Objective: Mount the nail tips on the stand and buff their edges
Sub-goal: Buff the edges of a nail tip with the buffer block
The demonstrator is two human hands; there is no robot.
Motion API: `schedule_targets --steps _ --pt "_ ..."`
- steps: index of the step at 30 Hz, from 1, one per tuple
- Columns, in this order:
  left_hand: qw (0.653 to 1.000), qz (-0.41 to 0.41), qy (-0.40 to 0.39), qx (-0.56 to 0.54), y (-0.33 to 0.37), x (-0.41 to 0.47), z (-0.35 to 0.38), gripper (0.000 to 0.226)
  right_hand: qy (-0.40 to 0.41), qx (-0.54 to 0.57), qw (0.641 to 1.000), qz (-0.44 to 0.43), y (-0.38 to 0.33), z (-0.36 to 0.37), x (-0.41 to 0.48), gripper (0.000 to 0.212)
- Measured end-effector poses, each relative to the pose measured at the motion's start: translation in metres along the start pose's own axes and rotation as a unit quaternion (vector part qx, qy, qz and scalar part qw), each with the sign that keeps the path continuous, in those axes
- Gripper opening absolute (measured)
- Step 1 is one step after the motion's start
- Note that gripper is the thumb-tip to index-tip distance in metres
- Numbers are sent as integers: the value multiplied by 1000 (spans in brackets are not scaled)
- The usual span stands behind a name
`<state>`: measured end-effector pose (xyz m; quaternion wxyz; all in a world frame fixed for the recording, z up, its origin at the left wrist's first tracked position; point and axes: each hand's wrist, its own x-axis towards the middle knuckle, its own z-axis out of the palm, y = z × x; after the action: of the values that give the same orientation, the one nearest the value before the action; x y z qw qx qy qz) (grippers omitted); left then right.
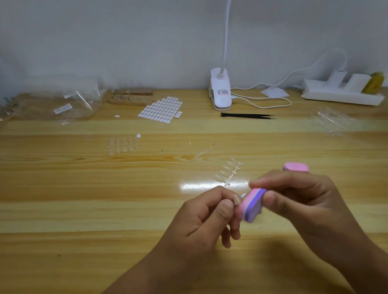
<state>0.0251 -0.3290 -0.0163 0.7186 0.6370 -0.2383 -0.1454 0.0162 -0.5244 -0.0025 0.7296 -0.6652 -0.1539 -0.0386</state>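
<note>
Your left hand (204,218) pinches a clear nail tip (237,198). Your right hand (299,198) grips the pink and purple buffer block (251,207). The block sits just right of the tip, long side nearly up and down. I cannot tell if they touch.

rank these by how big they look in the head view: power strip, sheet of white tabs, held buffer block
1. power strip
2. sheet of white tabs
3. buffer block, smallest-looking though nearest the camera; only a little smaller than the sheet
</note>
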Motion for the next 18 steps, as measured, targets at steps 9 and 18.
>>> schedule_targets --steps 9,18 --pt "999 8 11 30 -3 0 -2 22 -1 -29 1000 -10 1 2 0 25" --pt "999 -1 8 36 -5 -1 -2 23 -4 -30 1000 -5 2 1 -1 25"
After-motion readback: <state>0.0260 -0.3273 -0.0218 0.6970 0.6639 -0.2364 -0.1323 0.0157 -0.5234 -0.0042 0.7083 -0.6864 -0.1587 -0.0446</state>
